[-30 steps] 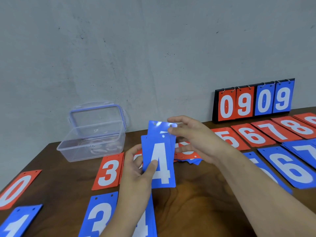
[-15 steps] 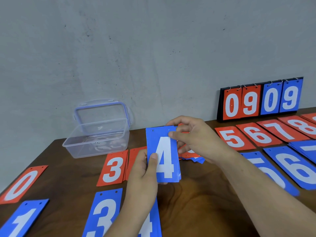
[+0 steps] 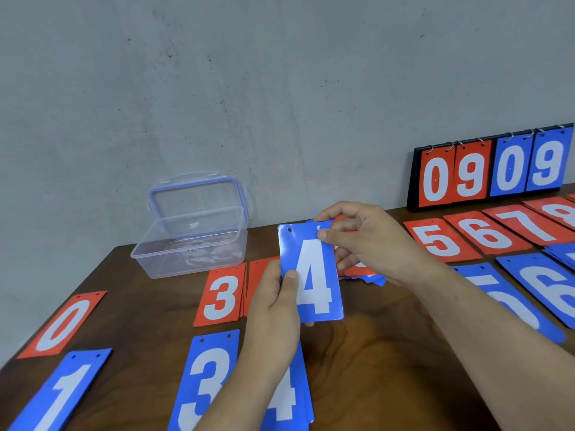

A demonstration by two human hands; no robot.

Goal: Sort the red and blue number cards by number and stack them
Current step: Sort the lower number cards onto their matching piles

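Blue-faced and glossy, the blue 4 card (image 3: 311,272) stands upright in the air above the middle of the wooden table (image 3: 373,353). A second blue edge shows behind its top, so probably more than one card is held. The left hand (image 3: 273,309) pinches the left edge, thumb on the face and fingers behind. The right hand (image 3: 367,241) pinches the top right corner between thumb and forefinger. The likely target is the blue 4 stack (image 3: 286,396) at the table's front edge, partly under the left forearm. Risks: slick cards may slide apart when either pinch loosens, landing one on the blue 3 card (image 3: 205,381) or the red 3 card (image 3: 219,295) alongside. The forearm may skew the stack beneath it. The right wrist may nudge the unsorted heap (image 3: 361,272).
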